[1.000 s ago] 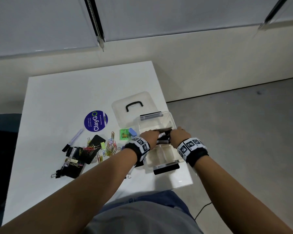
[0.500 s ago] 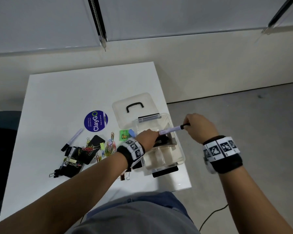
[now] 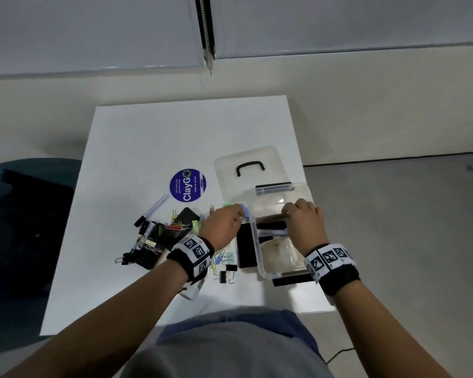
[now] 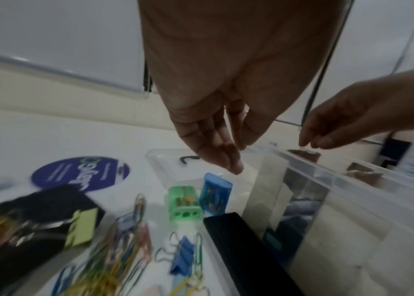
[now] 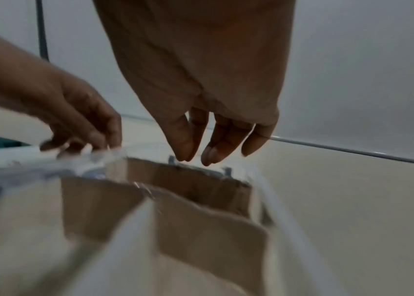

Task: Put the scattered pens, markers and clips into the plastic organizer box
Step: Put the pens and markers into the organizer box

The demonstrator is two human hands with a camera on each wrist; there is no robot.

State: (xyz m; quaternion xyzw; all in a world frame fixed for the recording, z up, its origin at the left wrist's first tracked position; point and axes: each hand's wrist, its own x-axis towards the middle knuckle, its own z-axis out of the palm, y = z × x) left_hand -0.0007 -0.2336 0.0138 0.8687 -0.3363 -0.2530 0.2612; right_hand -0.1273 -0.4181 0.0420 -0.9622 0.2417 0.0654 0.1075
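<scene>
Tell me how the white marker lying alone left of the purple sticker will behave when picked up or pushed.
The white marker is a straight, slim barrel, so it is probably stiff and light. It looks round and lies flat on the bare white table, so a sideways push may roll it. Its smooth plastic could slip in a loose grip.

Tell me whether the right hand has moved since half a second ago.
Yes. The right hand has come back left from beyond the box's right rim to over its inside, no pen in it.
</scene>
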